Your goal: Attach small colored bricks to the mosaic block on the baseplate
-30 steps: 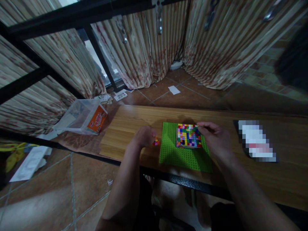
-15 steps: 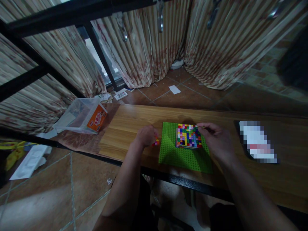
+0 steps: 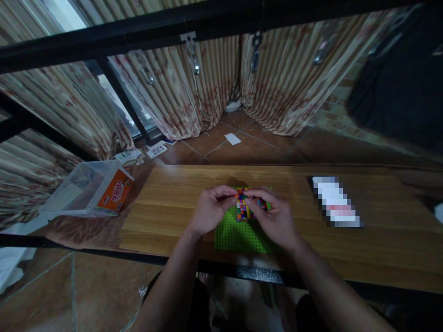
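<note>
Bricks of many colours form a small block (image 3: 245, 208) that sits between both hands, on the far part of a green studded baseplate (image 3: 238, 235) lying flat on the wooden bench (image 3: 166, 203). From the left, the left hand (image 3: 211, 212) curls its fingertips against the block's left edge; the right hand (image 3: 277, 219) covers the block's right side, fingers bent over it. Red, yellow, blue, orange and dark studs show in a dense checkered pattern between the hands.

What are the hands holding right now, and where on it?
Both hands, left and right, grip the multicoloured brick block by its left and right sides, above the green baseplate.
</note>
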